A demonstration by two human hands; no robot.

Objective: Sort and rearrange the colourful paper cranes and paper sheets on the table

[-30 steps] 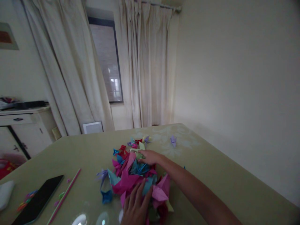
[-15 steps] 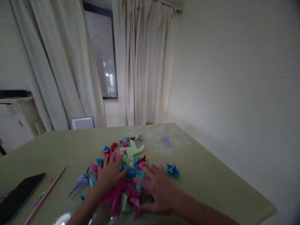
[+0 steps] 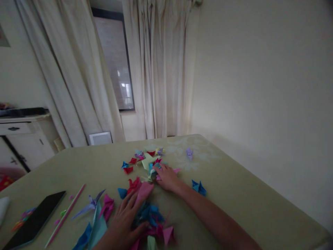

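Many folded paper shapes in pink, blue, red, purple and pale green lie spread over a greenish table (image 3: pixel 234 194). My left hand (image 3: pixel 125 222) lies flat with fingers spread on the near heap of paper shapes (image 3: pixel 151 222), its fingertips on a pink piece (image 3: pixel 144 190). My right hand (image 3: pixel 166 177) reaches farther out, fingers curled onto the pale green and pink pieces (image 3: pixel 151 163) of the far cluster. A blue folded shape (image 3: pixel 199 187) lies just right of my right forearm. A small purple one (image 3: pixel 189 152) sits alone farther back.
A dark phone (image 3: pixel 33 220) and a pink stick (image 3: pixel 66 215) lie at the table's left. A purple paper crane (image 3: pixel 90 205) sits beside them. Curtains (image 3: pixel 161 69), a window and a white cabinet (image 3: pixel 23 142) stand behind; a plain wall runs along the right.
The heap has been spread apart into a near and a far cluster. My right hand moved away from me to the far pieces; my left hand drew back toward me.
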